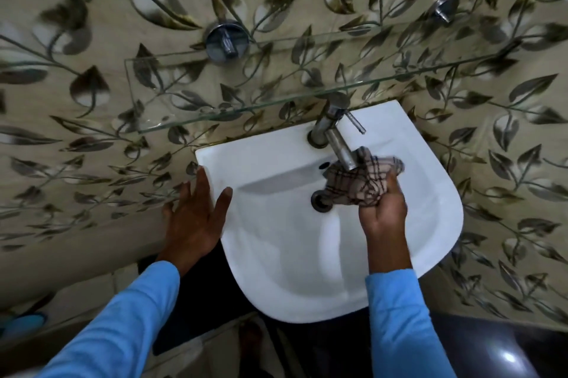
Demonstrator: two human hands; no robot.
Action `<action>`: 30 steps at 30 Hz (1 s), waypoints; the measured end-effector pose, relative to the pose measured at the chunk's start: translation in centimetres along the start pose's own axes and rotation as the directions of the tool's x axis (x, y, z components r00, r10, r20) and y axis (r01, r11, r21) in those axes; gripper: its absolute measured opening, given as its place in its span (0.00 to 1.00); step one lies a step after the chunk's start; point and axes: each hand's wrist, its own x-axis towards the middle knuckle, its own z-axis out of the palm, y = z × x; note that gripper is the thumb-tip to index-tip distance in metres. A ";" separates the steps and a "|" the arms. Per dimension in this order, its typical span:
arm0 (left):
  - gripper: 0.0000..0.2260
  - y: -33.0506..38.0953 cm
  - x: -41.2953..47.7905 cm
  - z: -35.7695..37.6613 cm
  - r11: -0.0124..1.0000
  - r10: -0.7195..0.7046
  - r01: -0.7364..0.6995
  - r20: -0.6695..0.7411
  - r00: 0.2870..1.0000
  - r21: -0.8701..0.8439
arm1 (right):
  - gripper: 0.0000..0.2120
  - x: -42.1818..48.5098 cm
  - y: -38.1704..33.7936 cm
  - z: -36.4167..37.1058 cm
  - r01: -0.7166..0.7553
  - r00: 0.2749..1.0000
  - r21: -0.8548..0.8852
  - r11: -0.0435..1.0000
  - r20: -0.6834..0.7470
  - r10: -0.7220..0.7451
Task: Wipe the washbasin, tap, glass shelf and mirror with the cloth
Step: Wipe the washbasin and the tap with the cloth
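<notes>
White washbasin (307,254), fixed against the leaf-patterned wall tiles (92,131). I note a chrome tap (335,137) standing on its back rim, spout angled out over the bowl. In the bowl a checked cloth (362,184) sits bunched under the spout tip, just beside the drain (321,200), gripped by the right hand (384,214). The left hand (196,217) rests flat on the basin's left rim, thumb over the edge. Above, I see the glass shelf (276,76), carried on a left bracket (226,39) and a right bracket (442,8); the tiles show through it.
</notes>
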 end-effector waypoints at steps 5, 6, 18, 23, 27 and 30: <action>0.45 0.1 -0.2 0.4 1.000 -0.005 0.006 0.020 1.000 -0.020 | 0.13 2.3 -1.8 4.2 -0.009 0.990 -0.092 0.996 0.143 0.022; 0.44 0.2 -0.2 0.5 1.000 -0.004 0.004 0.015 1.000 -0.017 | 0.15 2.2 -2.4 4.9 0.096 0.975 -0.111 0.989 0.209 -0.071; 0.40 2.1 -0.4 4.6 1.000 0.006 -0.012 -0.284 0.959 -0.018 | 0.23 2.6 -1.6 4.1 0.569 0.814 -0.455 0.685 0.431 -0.390; 0.38 2.6 -0.2 6.6 0.999 0.033 -0.034 -0.273 0.961 0.001 | 0.19 3.2 -0.7 4.3 0.631 0.774 -0.518 0.577 0.462 -0.433; 0.37 2.7 0.1 7.3 0.995 0.046 -0.019 -0.277 0.960 0.097 | 0.21 3.9 -1.7 5.6 0.521 0.848 -0.592 0.615 0.443 -0.292; 0.37 2.5 0.2 7.3 0.989 0.065 -0.024 -0.274 0.959 0.149 | 0.20 3.9 -1.3 5.3 0.520 0.843 -0.527 0.673 0.444 -0.304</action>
